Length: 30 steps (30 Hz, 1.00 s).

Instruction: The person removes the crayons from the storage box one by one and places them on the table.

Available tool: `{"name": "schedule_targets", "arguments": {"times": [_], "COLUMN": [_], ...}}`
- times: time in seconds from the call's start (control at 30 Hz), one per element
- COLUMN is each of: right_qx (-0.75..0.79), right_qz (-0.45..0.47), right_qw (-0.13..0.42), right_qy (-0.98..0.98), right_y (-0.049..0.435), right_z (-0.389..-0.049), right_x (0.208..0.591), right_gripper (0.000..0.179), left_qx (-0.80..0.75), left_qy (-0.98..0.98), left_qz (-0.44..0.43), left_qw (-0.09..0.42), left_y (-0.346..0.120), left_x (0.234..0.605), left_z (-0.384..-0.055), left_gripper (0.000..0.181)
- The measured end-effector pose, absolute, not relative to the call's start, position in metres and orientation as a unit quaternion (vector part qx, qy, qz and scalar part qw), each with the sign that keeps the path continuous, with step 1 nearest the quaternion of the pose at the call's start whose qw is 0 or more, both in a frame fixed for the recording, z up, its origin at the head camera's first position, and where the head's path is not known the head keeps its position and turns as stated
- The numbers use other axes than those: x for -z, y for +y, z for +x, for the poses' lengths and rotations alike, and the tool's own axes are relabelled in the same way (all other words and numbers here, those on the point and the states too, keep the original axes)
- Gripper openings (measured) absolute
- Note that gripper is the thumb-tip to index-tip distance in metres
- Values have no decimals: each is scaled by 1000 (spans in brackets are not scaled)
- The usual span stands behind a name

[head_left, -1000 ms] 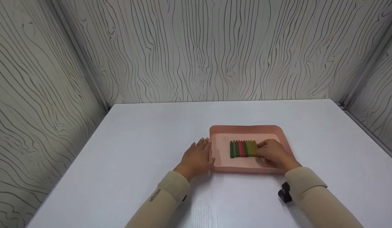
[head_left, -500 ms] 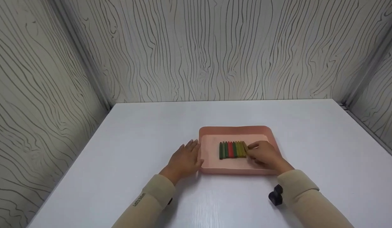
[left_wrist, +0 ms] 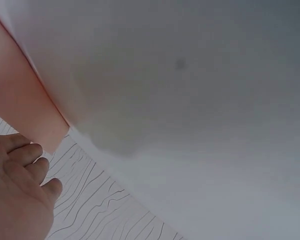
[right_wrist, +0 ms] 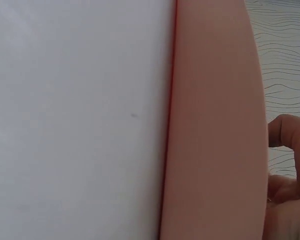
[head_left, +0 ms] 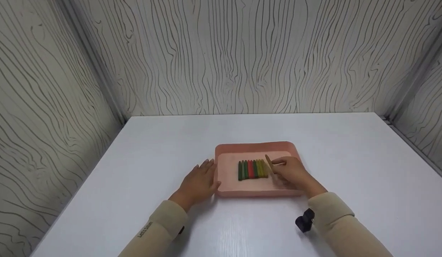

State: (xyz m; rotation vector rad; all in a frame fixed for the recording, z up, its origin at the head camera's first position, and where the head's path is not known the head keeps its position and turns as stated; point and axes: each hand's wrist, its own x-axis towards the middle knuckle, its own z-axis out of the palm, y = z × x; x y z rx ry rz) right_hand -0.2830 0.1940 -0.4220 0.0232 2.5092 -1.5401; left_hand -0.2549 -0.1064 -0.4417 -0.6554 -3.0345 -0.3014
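A shallow pink tray lies on the white table, with a side-by-side row of green, red and yellow-green crayons inside. My right hand is over the tray's right part. It pinches one yellowish-brown crayon, tilted, at the right end of the row. In the right wrist view the tray wall hides most of that hand; a bent finger shows. My left hand rests beside the tray's left edge, fingers extended. The left wrist view shows this hand by the tray's outer wall.
The white table spreads around the tray on all sides. A wood-grain patterned panel stands along the back, with similar panels at left and right. A small black device sits at the right sleeve's cuff.
The tray and crayons have shifted left, and both hands have moved left with them. The right hand has tipped the end crayon up and away from the row.
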Motion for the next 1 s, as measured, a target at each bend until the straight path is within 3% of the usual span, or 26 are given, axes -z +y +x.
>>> {"name": "schedule_targets", "arguments": {"times": [0.57, 1.0], "right_qx": [561, 536], "right_qz": [-3, 40], "right_qw": [56, 42], "right_qy": [826, 842], "right_y": [215, 237], "right_z": [-274, -262], "right_x": [386, 404], "right_gripper": [50, 49], "left_qx": [108, 118], "left_qy": [-968, -965], "left_qz": [-227, -235], "left_qw": [14, 22], "left_y": [-141, -166], "left_x": [440, 441], "left_z": [-248, -239], "left_gripper": [62, 59]}}
